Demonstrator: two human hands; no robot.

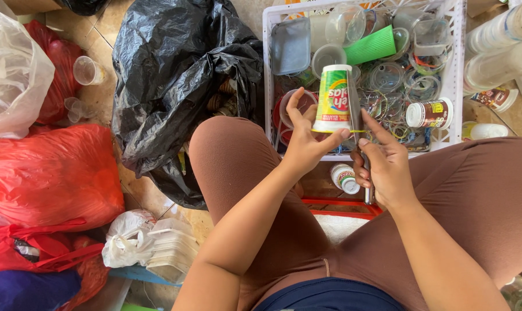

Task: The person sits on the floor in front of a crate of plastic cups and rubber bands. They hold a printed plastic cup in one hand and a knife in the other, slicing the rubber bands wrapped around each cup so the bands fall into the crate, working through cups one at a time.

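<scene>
A white paper cup (333, 99) with green-and-red print, upside down, held above the white crate (267, 69).

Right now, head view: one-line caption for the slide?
Seated person's left hand holds an upturned printed cup over a white crate of clear plastic cups, right hand alongside.

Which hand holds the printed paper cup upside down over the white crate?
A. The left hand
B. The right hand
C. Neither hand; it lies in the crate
A: the left hand grips the cup at its rim, while the right hand holds a metal blade beside it.
</scene>
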